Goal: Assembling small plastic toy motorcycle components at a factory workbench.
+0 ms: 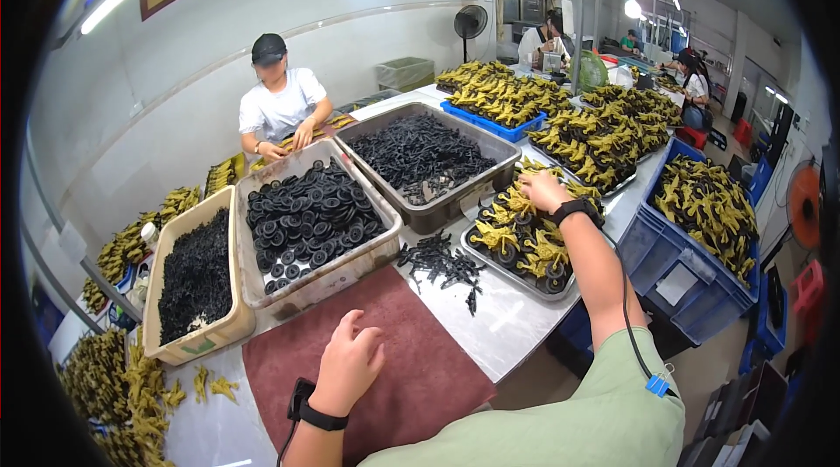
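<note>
My left hand (352, 360) hovers over a dark red cloth mat (394, 327), fingers apart and loosely bent, holding nothing. At the right, my right hand (544, 191) reaches onto a metal tray (534, 290) heaped with yellow-and-black toy motorcycles (544, 244). Its fingers curl down around a yellow toy motorcycle at the tray's far side; the fingertips are partly hidden. Beside the tray lies a loose heap of small black plastic parts (442, 261). Beyond the mat, a large bin (385, 238) holds black toy wheels (306, 213).
A cream bin (243, 320) and a grey bin (426, 220) hold black parts. A blue crate (674, 292) full of yellow toys stands right of the table. More yellow pieces (96, 371) pile up at left. A person in a white shirt (284, 104) works across the table.
</note>
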